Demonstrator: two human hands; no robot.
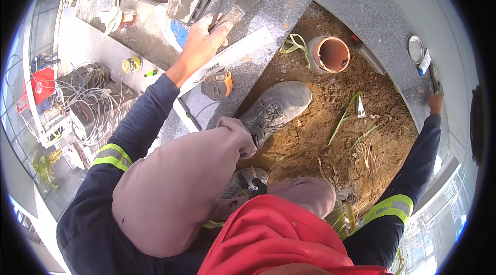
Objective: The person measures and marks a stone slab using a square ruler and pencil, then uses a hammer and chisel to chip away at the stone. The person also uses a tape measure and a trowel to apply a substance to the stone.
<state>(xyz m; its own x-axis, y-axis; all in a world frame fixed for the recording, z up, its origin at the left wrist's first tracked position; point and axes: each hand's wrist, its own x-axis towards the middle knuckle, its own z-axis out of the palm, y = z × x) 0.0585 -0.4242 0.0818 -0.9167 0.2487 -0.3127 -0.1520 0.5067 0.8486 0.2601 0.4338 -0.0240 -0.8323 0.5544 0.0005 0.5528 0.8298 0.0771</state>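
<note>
My left hand (pixel 203 43) is closed around a putty knife (pixel 248 0), its broad, worn blade pointing away over the grey stone slab. Below that hand lies a white metal ruler (pixel 235 57), and beside it a round tape measure (pixel 217 85) with an orange part. At the far right, my right hand (pixel 436 101) is closed on a dark elongated tool (pixel 434 77) by the wall; its kind is too small to make out. Near it on the curved stone edging (pixel 385 32) are a round tin (pixel 415 49) and a small white-and-blue tube (pixel 424 63).
An orange clay pipe (pixel 331 54) stands in the brown soil (pixel 294 146), with strips of green leaf around it. My shoe (pixel 281 107) rests at the soil's edge. To the left are a bucket (pixel 123 18), a yellow tin (pixel 132 64), a concrete block (pixel 190 1) and tangled cables (pixel 95 94).
</note>
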